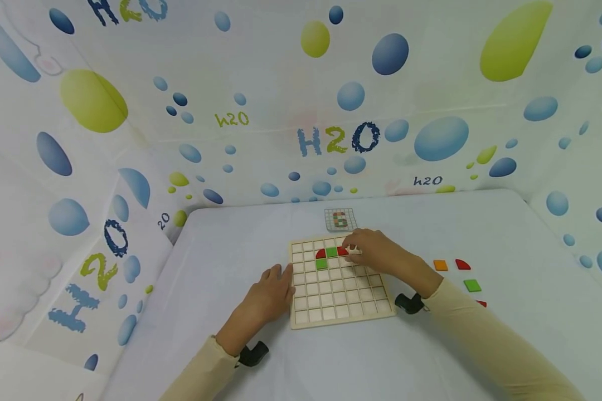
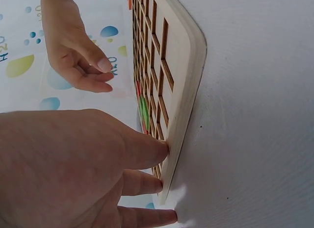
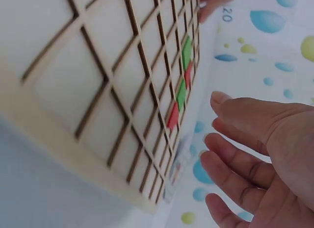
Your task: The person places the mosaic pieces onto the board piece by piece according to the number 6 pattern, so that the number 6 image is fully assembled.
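A wooden grid board (image 1: 313, 303) lies on the white table, its cells framed by raised strips. Near its far edge sit two red quarter-round tiles, one (image 1: 321, 254) at the left and one (image 3: 172, 115) at the right, with a green square tile (image 1: 331, 252) between them. A second green tile (image 1: 321, 263) lies just below. My left hand (image 1: 270, 293) touches the board's left edge with its fingertips, fingers fairly straight. Above the board's far right part hovers my right hand (image 1: 377, 252), fingers loosely bent and apart, holding nothing in the right wrist view (image 3: 265, 159).
Behind the board lies a small pattern card (image 1: 340, 219) with a gridded picture. To the right are an orange square tile (image 1: 440, 265), a red quarter-round tile (image 1: 462, 264), a green tile (image 1: 472, 285) and a red piece (image 1: 481, 303) partly covered by the right sleeve.
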The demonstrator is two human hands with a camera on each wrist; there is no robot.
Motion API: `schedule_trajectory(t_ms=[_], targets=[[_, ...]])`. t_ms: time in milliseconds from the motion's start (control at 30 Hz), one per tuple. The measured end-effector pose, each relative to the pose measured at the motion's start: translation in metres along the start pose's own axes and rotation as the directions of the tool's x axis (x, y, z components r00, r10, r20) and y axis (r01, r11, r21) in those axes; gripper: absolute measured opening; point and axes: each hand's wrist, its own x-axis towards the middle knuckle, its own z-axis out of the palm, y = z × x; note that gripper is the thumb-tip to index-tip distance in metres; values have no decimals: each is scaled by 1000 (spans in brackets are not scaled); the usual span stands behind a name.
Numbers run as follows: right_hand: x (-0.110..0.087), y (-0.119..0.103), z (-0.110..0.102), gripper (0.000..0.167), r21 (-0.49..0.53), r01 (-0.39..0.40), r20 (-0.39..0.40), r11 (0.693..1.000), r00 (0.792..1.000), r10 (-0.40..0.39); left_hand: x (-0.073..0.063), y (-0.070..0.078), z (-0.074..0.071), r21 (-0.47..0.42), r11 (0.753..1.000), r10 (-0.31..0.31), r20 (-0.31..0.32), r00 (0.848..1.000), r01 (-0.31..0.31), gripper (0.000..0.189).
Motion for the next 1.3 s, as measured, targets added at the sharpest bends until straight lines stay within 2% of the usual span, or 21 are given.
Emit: schedule_trajectory(t_ms=[167,367,733,933,1133,1300], targets=[[-12,10,-14,28,28,-44,-31,999,998,45,1,0,-1,0,1000,1,-3,1000,-1,57],[-31,26,-27,33,69,-89,-47,994,995,92,2,0,0,-4,1000,-7,2,1000,7,57],[-67,59,-37,32,112,-110,-99,988,988,121,0,1,-1,-19,1000,-20,22,1000,20,57],[-86,75,-42,33,136,-182,-77,974,978,193,1,1,0,-15,1000,-10,12,1000,10,57],[-101,88,-41,32,129,-217,-83,968,970,228,0,1,0,-14,1000,-11,7,1000,11,56],[-108,96,-37,33,133,-262,-29,956,963,268,0,1,-2,-20,1000,-17,11,1000,18,56]])
